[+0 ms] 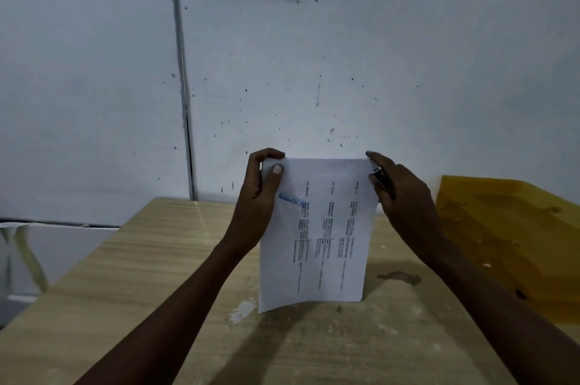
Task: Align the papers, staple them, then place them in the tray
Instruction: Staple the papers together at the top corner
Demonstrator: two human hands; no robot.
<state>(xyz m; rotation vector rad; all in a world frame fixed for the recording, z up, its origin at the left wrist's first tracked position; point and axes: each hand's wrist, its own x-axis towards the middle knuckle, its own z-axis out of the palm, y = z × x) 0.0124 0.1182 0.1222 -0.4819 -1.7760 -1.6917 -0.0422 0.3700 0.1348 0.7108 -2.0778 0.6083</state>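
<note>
The white printed papers [317, 234] stand upright, their bottom edge resting on the wooden table [141, 274]. A blue stamp mark shows on the left side of the front sheet. My left hand [259, 196] grips the top left corner, thumb pressed on the front. My right hand [398, 193] pinches the top right corner and also holds a small dark stapler [381, 179] with a metal tip against that edge. The yellow tray [508, 240] lies on the table to the right, apart from the papers.
A white wall [314, 55] rises right behind the table. Pale smears and a dark stain [400, 277] mark the tabletop near the papers. To the left, past the table edge, there is a lower white surface [47, 252].
</note>
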